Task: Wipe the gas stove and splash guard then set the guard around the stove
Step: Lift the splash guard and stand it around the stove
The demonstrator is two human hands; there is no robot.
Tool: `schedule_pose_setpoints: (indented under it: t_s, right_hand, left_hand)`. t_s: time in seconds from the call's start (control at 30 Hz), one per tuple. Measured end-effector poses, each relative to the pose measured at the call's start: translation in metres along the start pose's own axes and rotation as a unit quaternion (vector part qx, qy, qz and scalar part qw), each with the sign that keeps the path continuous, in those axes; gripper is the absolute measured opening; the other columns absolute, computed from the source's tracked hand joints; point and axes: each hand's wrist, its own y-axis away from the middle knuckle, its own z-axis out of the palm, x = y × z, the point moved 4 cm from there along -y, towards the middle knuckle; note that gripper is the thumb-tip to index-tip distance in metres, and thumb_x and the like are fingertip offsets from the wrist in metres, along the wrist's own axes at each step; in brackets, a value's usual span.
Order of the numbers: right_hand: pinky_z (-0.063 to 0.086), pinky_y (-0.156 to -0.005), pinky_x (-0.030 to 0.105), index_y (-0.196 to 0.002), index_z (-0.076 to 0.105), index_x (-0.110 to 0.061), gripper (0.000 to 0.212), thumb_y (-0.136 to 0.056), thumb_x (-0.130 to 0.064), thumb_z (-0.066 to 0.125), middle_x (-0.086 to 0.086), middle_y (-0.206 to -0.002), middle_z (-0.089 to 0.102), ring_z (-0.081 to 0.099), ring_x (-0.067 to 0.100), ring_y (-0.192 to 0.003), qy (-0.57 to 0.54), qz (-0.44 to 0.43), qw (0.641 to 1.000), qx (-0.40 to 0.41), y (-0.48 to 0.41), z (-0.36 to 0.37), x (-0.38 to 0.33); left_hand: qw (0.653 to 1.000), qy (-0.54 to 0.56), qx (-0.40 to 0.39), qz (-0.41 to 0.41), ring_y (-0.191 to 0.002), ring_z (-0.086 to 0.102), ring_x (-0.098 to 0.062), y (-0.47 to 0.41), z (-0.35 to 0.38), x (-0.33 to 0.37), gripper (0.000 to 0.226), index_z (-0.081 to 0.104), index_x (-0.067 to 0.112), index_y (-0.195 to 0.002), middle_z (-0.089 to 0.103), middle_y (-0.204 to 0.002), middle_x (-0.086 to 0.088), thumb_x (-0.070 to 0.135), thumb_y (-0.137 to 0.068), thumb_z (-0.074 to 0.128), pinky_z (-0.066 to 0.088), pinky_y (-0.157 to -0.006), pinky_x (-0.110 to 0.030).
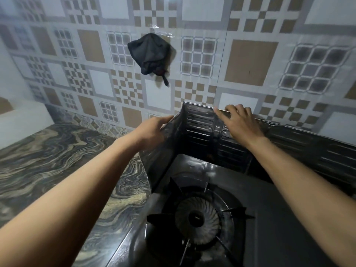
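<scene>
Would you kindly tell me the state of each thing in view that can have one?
gas stove: burner unlit, nothing on it.
splash guard: upright, bent round the stove's back-left corner, held by both hands.
left hand: holds the guard's left panel edge.
right hand: fingers curled over the back panel's top edge.
dark cloth: bunched, hanging on the wall.

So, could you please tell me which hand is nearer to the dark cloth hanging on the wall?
Left. The left hand grips the splash guard almost straight below the dark cloth; the right hand holds the guard's back edge, well off to the cloth's right.
</scene>
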Motion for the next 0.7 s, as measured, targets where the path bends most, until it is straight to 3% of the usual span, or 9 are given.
schedule_pose_setpoints:
  t_s: [0.1, 0.23, 0.3, 0.4, 0.5, 0.6, 0.7]
  right_hand:
    - [0.035, -0.102, 0.049, -0.154, 0.032, -0.014, 0.078, -0.086, -0.004, 0.068, 0.020, -0.148, 0.043, 0.040, 0.039, -0.130, -0.029, -0.039, 0.999, 0.017, -0.008, -0.003, -0.011]
    - [0.027, -0.116, 0.043, -0.158, 0.020, -0.020, 0.084, -0.091, -0.027, 0.070, 0.010, -0.162, 0.025, 0.029, 0.031, -0.145, -0.164, -0.086, 0.983, -0.002, -0.044, -0.011, -0.036]
    - [0.025, -0.117, 0.040, -0.159, 0.019, -0.024, 0.084, -0.091, -0.023, 0.069, 0.006, -0.165, 0.020, 0.025, 0.027, -0.148, -0.241, -0.099, 0.965, -0.005, -0.064, -0.013, -0.055]
    - [0.020, -0.121, 0.041, -0.150, 0.042, -0.019, 0.065, -0.091, -0.014, 0.069, 0.007, -0.158, 0.035, 0.029, 0.026, -0.147, -0.287, -0.137, 0.948, -0.010, -0.082, -0.011, -0.081]
    - [0.036, -0.108, 0.040, -0.130, 0.062, -0.015, 0.041, -0.089, -0.014, 0.070, 0.007, -0.134, 0.057, 0.048, 0.029, -0.129, -0.306, -0.130, 0.943, 0.013, -0.091, -0.009, -0.085]
    - [0.043, -0.095, 0.040, -0.124, 0.064, -0.017, 0.034, -0.090, -0.018, 0.069, 0.005, -0.121, 0.058, 0.051, 0.027, -0.117, -0.292, -0.126, 0.948, 0.020, -0.097, -0.006, -0.089]
    - [0.043, -0.100, 0.039, -0.137, 0.057, -0.024, 0.045, -0.093, -0.023, 0.066, 0.002, -0.130, 0.057, 0.050, 0.022, -0.122, -0.324, -0.130, 0.937, -0.014, -0.101, -0.003, -0.088]
  left_hand:
    - [1.000, -0.013, -0.003, -0.002, -0.139, 0.042, -0.023, -0.001, 0.003, 0.004, 0.060, 0.038, 0.021, -0.151, 0.046, -0.151, -0.004, 0.016, -0.095, 0.057, 0.026, -0.096, -0.018]
    - [0.996, 0.025, -0.047, -0.072, -0.138, 0.044, -0.028, 0.003, 0.006, -0.002, 0.086, 0.025, 0.013, -0.156, 0.042, -0.153, -0.009, 0.015, -0.084, 0.074, 0.033, -0.106, -0.027]
    - [0.993, 0.004, -0.084, -0.083, -0.123, 0.056, -0.028, 0.006, 0.008, -0.003, 0.074, 0.043, 0.015, -0.145, 0.060, -0.134, -0.007, 0.013, -0.078, 0.077, 0.043, -0.095, -0.028]
    - [0.994, -0.048, -0.073, -0.063, -0.104, 0.063, -0.029, 0.008, 0.008, 0.003, 0.045, 0.058, 0.015, -0.123, 0.068, -0.114, -0.009, 0.009, -0.079, 0.064, 0.048, -0.082, -0.034]
    - [0.993, -0.084, -0.039, -0.073, -0.101, 0.062, -0.034, 0.007, 0.007, 0.001, 0.032, 0.057, 0.013, -0.113, 0.067, -0.109, -0.012, 0.008, -0.082, 0.058, 0.047, -0.076, -0.036]
    - [0.991, -0.099, -0.024, -0.083, -0.098, 0.062, -0.032, 0.005, 0.008, -0.004, 0.028, 0.056, 0.015, -0.112, 0.067, -0.105, -0.010, 0.009, -0.085, 0.059, 0.045, -0.074, -0.034]
    - [0.991, -0.074, -0.033, -0.104, -0.099, 0.063, -0.031, 0.006, 0.006, -0.012, 0.032, 0.059, 0.015, -0.113, 0.068, -0.106, -0.009, 0.008, -0.082, 0.063, 0.049, -0.077, -0.035]
